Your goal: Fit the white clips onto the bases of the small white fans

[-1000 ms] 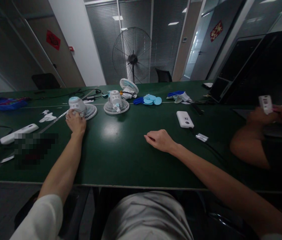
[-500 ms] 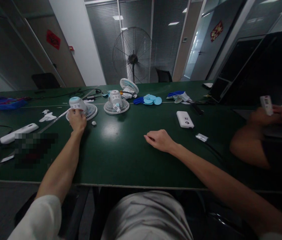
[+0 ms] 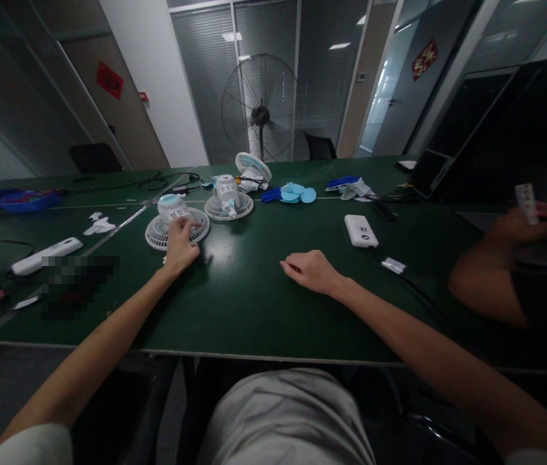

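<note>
My left hand (image 3: 180,246) grips the near side of a small white fan (image 3: 172,216) that lies grille down on the green table (image 3: 234,303), its motor housing with a pale blue cap pointing up. My right hand (image 3: 310,270) rests on the table near the middle, fingers loosely curled with nothing visible in them. A second white fan (image 3: 228,197) lies the same way just beyond, and a third fan (image 3: 250,169) sits behind it.
Blue fan blades (image 3: 292,192) lie past the fans. A white power bank (image 3: 360,230) with a cable is to the right. A white power strip (image 3: 46,256) lies at left. A person at right holds a small white device (image 3: 525,201). A large pedestal fan (image 3: 259,106) stands beyond the table.
My left hand has dragged the small white fan toward me and to the right across the table. My right hand has stayed put.
</note>
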### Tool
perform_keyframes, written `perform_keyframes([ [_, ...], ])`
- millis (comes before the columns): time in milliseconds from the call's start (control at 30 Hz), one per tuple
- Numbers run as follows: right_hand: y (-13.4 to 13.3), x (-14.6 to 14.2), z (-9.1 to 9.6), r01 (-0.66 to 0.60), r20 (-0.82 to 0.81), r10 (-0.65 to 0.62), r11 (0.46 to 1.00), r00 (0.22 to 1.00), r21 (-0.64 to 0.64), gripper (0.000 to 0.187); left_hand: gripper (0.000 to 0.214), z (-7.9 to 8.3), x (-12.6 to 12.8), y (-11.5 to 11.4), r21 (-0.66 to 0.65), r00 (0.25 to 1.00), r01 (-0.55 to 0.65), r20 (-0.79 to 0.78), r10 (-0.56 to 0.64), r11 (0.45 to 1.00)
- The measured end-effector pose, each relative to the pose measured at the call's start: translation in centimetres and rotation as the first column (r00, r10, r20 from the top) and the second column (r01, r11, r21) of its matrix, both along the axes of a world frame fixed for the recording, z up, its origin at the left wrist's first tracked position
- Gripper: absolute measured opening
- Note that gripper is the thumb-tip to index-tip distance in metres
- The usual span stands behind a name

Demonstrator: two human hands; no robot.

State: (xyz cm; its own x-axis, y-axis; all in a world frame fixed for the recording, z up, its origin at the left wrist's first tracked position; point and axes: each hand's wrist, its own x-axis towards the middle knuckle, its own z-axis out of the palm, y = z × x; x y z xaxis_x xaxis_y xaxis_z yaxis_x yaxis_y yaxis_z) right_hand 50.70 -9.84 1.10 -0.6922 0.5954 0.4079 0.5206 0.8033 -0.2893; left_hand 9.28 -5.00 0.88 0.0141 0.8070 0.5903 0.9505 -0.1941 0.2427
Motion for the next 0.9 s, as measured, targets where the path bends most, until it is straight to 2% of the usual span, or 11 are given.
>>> perform_keyframes([
  [133,0.0,0.0,0.0,0.007,-0.002,-0.007,1.000,1.000,0.005,0.038,0.048,0.1,0.7,0.0,0.005,0.997,-0.023,0.075,0.023,1.000],
  [233,0.0,0.0,0.0,0.002,-0.004,-0.002,1.000,1.000,-0.001,0.038,0.042,0.3,1.2,-0.6,0.006,0.991,0.013,0.131,-0.014,1.000],
  [333,0.0,0.0,0.1,0.009,-0.002,-0.009,1.000,1.000,0.010,0.037,0.034,0.3,2.2,-2.3,0.065,0.971,0.092,0.214,-0.104,0.994],
  [467,0.0,-0.1,0.1,0.000,-0.028,0.001,1.000,1.000,0.016,0.027,0.028,0.4,4.4,-5.9,0.118,0.918,0.235,0.300,-0.260,0.965],
  [600,-0.3,-0.4,0.0,-0.026,-0.063,0.029,0.998,0.998,0.051,0.023,0.022,0.9,7.1,-9.7,0.118,0.824,0.454,0.320,-0.467,0.883],
  [700,-0.6,-0.8,-0.2,-0.081,-0.084,0.094,0.986,0.992,0.142,0.024,0.020,1.2,9.6,-11.1,0.082,0.728,0.604,0.347,-0.591,0.793],
  [800,-1.2,-1.3,-0.4,-0.147,-0.049,0.168,0.946,0.985,0.288,0.024,0.020,1.2,13.0,-10.7,0.079,0.609,0.722,0.400,-0.685,0.687],
  [900,-1.7,-1.5,-0.5,-0.138,0.030,0.139,0.888,0.990,0.439,0.021,0.025,1.2,16.9,-9.3,0.085,0.498,0.803,0.448,-0.743,0.589],
])
